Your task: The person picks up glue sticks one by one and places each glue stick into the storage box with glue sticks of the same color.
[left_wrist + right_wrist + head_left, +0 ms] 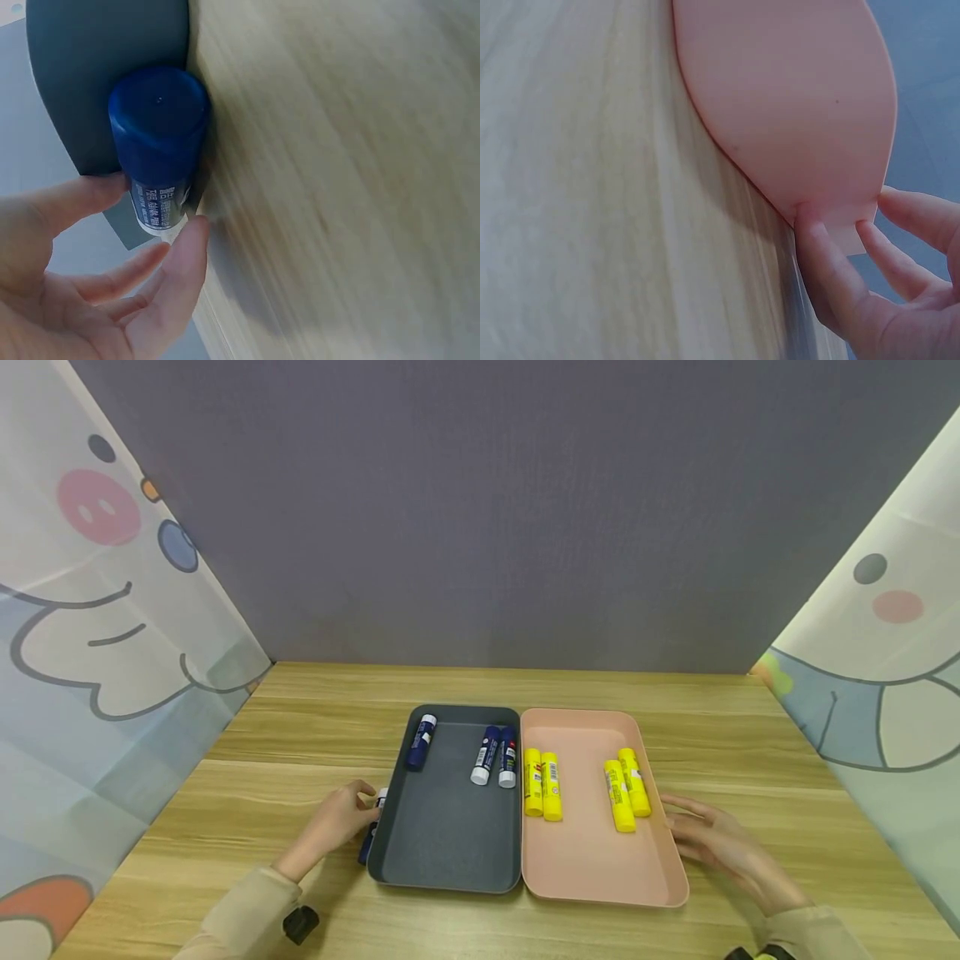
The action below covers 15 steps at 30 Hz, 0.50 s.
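Left of the grey tray (447,860), my left hand (347,814) pinches a dark blue glue stick (157,142) near its white-capped end. The blue end of this stick points back toward the wrist camera, close along the tray's outer wall. My fingers hide part of it in the head view. My right hand (720,847) is at the right side of the pink tray (600,881). In the right wrist view its fingertips (806,214) touch the tray's outer wall and rim, and its fingers are lightly bent.
Three blue glue sticks with white caps lie in the grey tray, one of them a stick (421,743) at upper left. The pink tray holds several yellow glue sticks (551,787) in two pairs. Both trays stand side by side on a wooden table (300,710) before a grey panel (510,527).
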Each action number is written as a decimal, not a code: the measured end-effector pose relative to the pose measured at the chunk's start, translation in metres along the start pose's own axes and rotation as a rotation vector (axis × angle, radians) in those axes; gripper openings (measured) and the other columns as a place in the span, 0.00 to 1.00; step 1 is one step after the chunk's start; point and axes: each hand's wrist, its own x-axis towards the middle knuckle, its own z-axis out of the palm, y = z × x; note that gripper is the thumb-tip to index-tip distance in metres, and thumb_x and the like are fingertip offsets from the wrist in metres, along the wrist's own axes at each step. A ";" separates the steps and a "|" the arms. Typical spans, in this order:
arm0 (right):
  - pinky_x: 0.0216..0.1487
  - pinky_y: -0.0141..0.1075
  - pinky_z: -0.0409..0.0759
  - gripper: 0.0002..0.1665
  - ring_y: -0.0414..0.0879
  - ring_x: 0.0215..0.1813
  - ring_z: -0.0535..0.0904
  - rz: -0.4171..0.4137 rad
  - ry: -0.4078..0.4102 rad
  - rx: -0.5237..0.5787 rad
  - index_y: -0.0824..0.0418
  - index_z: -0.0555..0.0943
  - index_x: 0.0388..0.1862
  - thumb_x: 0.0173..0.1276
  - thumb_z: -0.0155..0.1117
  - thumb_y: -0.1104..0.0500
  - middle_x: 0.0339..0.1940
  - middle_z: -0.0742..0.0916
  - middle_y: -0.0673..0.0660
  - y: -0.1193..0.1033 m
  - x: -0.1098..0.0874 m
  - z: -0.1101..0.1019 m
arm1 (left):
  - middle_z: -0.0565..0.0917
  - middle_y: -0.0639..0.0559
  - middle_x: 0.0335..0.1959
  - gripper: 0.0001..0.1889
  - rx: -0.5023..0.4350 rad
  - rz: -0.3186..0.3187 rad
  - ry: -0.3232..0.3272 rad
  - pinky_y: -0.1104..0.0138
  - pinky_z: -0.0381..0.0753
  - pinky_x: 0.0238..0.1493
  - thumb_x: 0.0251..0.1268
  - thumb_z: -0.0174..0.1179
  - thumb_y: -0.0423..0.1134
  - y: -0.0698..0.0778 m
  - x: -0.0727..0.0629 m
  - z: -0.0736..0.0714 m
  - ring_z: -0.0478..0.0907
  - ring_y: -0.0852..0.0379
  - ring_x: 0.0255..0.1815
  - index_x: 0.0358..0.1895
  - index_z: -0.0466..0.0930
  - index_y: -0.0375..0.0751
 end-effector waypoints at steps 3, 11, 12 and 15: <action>0.49 0.37 0.75 0.37 0.43 0.47 0.78 -0.002 0.001 0.009 0.75 0.46 0.66 0.67 0.49 0.60 0.50 0.79 0.50 0.000 0.000 0.000 | 0.78 0.47 0.22 0.18 -0.017 0.007 -0.011 0.68 0.73 0.15 0.52 0.58 0.32 0.000 0.001 0.000 0.71 0.58 0.15 0.45 0.70 0.23; 0.49 0.36 0.75 0.21 0.42 0.48 0.78 -0.039 -0.059 0.078 0.53 0.67 0.59 0.67 0.49 0.63 0.47 0.80 0.46 0.003 -0.001 -0.003 | 0.76 0.48 0.19 0.19 -0.010 -0.015 -0.034 0.69 0.72 0.10 0.49 0.58 0.28 -0.002 0.004 0.002 0.69 0.59 0.09 0.45 0.68 0.21; 0.49 0.36 0.75 0.20 0.42 0.48 0.78 -0.039 -0.060 0.081 0.51 0.68 0.58 0.67 0.49 0.62 0.47 0.80 0.46 0.003 -0.001 -0.003 | 0.76 0.48 0.19 0.19 -0.009 -0.020 -0.031 0.69 0.71 0.10 0.49 0.58 0.28 -0.002 0.004 0.002 0.68 0.59 0.09 0.45 0.68 0.21; 0.49 0.36 0.75 0.23 0.42 0.48 0.78 -0.030 -0.047 0.075 0.55 0.65 0.61 0.67 0.50 0.62 0.47 0.80 0.47 0.003 0.000 -0.003 | 0.76 0.48 0.19 0.19 -0.010 -0.022 -0.032 0.70 0.71 0.10 0.49 0.58 0.28 -0.002 0.003 0.003 0.68 0.59 0.09 0.46 0.68 0.21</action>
